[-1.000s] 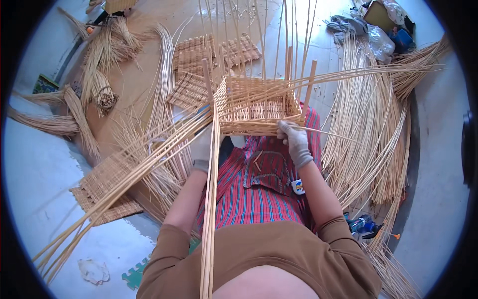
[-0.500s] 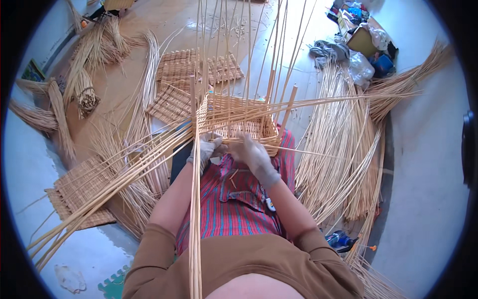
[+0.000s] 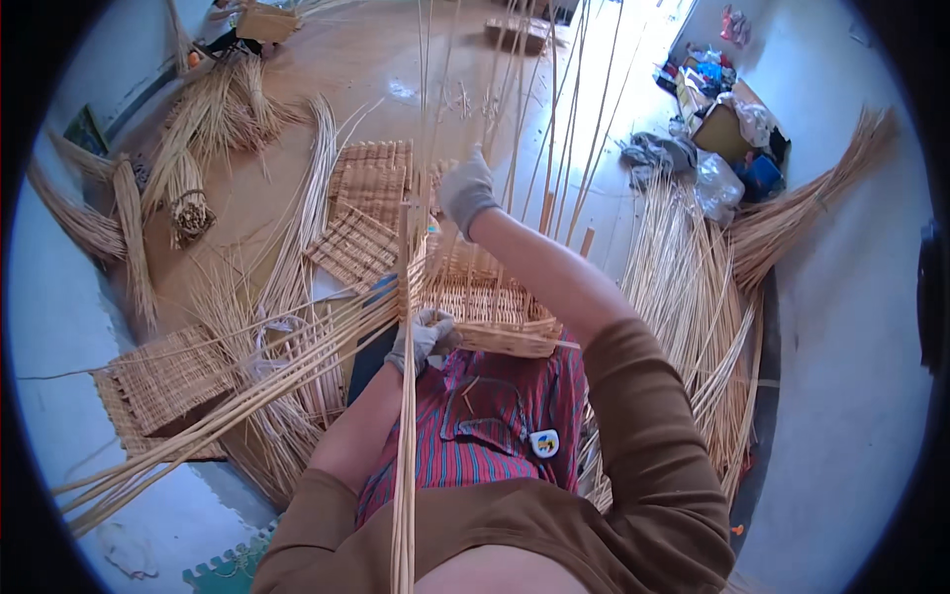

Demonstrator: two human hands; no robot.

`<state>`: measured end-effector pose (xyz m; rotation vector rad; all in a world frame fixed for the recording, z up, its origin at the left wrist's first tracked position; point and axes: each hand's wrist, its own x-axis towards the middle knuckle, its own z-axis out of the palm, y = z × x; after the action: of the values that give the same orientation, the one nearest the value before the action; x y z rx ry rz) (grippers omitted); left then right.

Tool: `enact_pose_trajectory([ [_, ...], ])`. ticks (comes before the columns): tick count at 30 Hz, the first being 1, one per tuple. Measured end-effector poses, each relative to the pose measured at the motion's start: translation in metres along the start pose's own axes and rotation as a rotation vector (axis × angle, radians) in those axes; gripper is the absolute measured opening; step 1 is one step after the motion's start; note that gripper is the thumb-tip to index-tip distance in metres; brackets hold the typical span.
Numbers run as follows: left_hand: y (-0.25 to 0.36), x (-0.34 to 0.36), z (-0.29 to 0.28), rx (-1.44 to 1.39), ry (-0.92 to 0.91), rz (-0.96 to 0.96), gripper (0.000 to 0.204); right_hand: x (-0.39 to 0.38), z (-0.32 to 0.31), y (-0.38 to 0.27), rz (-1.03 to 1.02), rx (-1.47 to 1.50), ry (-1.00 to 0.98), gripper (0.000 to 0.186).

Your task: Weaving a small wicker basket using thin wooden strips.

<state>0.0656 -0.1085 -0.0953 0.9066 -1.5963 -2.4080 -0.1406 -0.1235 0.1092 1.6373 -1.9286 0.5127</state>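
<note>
Weaving was under way: your left hand (image 3: 424, 339) pinched a long cane (image 3: 404, 465) against the half-built basket (image 3: 490, 302) on your lap, while your right hand (image 3: 465, 190) closed around the upright stakes (image 3: 515, 109). Next likely needed that cane threaded between stakes.

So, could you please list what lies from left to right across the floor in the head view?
Tied reed bundle → flat woven panels → half-woven basket → loose reeds → pile of bags.
</note>
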Motion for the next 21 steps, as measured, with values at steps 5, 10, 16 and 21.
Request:
enact_pose_trajectory([
  [5,-0.01,-0.015,0.001,0.098,0.017,0.117,0.032,-0.072,-0.051,-0.07,0.118,0.344,0.119,0.016],
  [10,-0.013,-0.045,0.004,0.96,0.375,0.737,0.076,-0.258,-0.065,-0.124,1.297,1.084,-0.593,0.016],
  [16,0.031,-0.016,-0.004,0.593,-0.088,0.046,0.039,-0.33,-0.06,-0.078,1.31,1.447,0.178,0.017],
  [21,0.026,-0.005,-0.003,0.428,-0.065,0.038,0.021,-0.299,-0.064,-0.056,1.194,1.101,0.469,0.016],
])
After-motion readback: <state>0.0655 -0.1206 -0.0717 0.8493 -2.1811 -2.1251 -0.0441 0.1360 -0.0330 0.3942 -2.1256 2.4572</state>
